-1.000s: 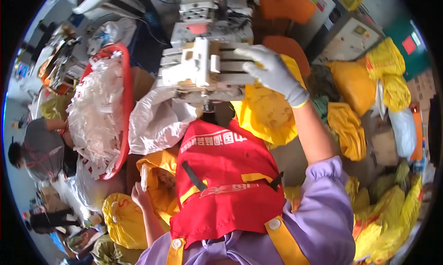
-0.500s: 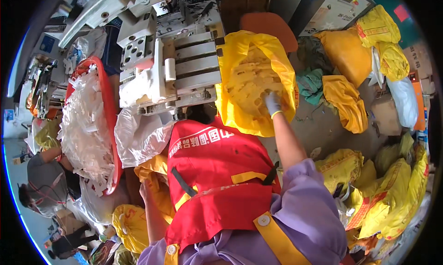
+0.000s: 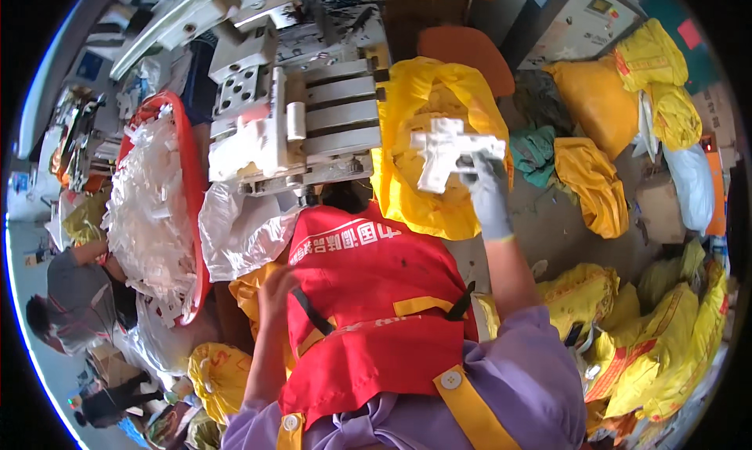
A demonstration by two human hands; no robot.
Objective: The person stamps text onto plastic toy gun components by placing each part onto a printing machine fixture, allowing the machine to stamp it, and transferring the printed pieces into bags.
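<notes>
In my gloved right hand (image 3: pixel 489 190) is a white toy pistol piece (image 3: pixel 445 154), its grip end hanging down to the left. It is held above the open mouth of a yellow plastic bag (image 3: pixel 399 203), where more pieces lie, tinted yellow and hard to tell apart. My bare left hand (image 3: pixel 276 287) is at the left edge of my red apron (image 3: pixel 376 254), beside an orange-yellow bag (image 3: pixel 249 293). Motion smears its fingers, and nothing shows in it.
A metal machine bed (image 3: pixel 337 113) stands ahead, left of the yellow bag. Further left, a red tub (image 3: pixel 194 215) is heaped with white plastic pieces (image 3: pixel 149 207). Several filled yellow sacks (image 3: pixel 658 332) lie at right. A co-worker (image 3: pixel 78 293) is at far left.
My right hand has come up out of the yellow bag with the white toy pistol piece. My left hand has risen toward the apron's edge.
</notes>
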